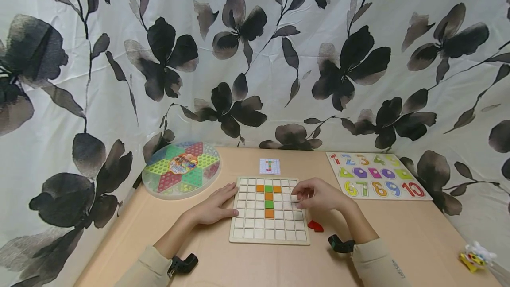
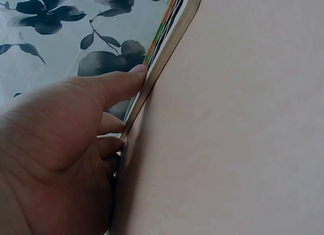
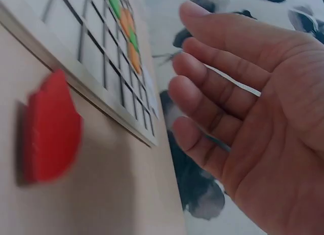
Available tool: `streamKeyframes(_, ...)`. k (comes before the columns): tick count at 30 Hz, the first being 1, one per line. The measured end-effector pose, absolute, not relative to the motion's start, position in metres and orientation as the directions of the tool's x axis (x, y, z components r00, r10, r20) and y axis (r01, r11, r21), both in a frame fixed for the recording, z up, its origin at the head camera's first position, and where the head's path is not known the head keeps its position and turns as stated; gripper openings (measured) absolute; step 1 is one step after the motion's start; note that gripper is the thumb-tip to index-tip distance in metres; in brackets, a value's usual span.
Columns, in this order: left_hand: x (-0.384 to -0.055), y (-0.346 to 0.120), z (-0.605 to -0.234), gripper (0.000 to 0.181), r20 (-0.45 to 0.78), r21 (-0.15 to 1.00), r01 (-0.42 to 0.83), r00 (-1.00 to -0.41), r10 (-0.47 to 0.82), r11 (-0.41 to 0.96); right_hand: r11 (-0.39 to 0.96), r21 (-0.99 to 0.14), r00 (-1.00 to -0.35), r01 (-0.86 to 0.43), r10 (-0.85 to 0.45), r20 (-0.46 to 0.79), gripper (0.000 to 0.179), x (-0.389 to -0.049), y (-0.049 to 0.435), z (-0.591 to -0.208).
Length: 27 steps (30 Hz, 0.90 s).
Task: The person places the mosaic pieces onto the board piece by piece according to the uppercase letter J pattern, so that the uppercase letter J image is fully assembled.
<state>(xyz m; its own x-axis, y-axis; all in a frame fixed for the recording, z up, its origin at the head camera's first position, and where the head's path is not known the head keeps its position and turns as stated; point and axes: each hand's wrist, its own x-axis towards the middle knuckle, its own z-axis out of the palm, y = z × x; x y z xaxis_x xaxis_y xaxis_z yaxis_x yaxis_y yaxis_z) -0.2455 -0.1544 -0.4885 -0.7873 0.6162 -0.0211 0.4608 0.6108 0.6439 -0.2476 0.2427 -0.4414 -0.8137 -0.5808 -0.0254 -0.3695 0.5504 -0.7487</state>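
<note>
A wooden grid board (image 1: 244, 233) lies on the table. On it, orange tiles (image 1: 269, 213) and green tiles (image 1: 269, 204) form a short top row with a column running down from its middle. My left hand (image 1: 215, 205) rests at the board's left edge, fingers extended; in the left wrist view the thumb touches that edge. Over the board's right edge hovers my right hand (image 1: 318, 195), its fingers loosely bent with nothing between them, as the right wrist view (image 3: 268, 98) shows. Just below it, a small red piece (image 1: 315, 226) lies beside the board.
Behind the board lies a small card (image 1: 269, 166) with a coloured J-shaped pattern on a grid. A round star-patterned game board (image 1: 191, 185) sits at the back left, a number-and-shape puzzle board (image 1: 378, 176) at the back right. A small toy (image 1: 476, 258) is at the far right.
</note>
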Motion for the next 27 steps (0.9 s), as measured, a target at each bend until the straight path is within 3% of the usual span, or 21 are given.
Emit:
streamKeyframes(12,-0.245,-0.154,-0.491,0.082,-0.014,0.641,0.463,-0.790,0.613,0.612,0.584,-0.750,-0.714,-0.311,-0.664,-0.221,0.025,-0.241,0.275,-0.436)
streamKeyframes(17,-0.245,-0.154,-0.490,0.082,-0.014,0.641,0.465,-0.789,0.615,0.611,0.612,-0.751,-0.673,-0.248,-0.667,-0.322,0.032,-0.240,0.277,-0.439)
streamKeyframes(27,-0.246,-0.154,-0.491,0.082,-0.017,0.645,0.462,-0.788,0.616,0.609,0.617,-0.750,-0.612,-0.239,-0.695,-0.377,0.035,-0.247,0.275,-0.453)
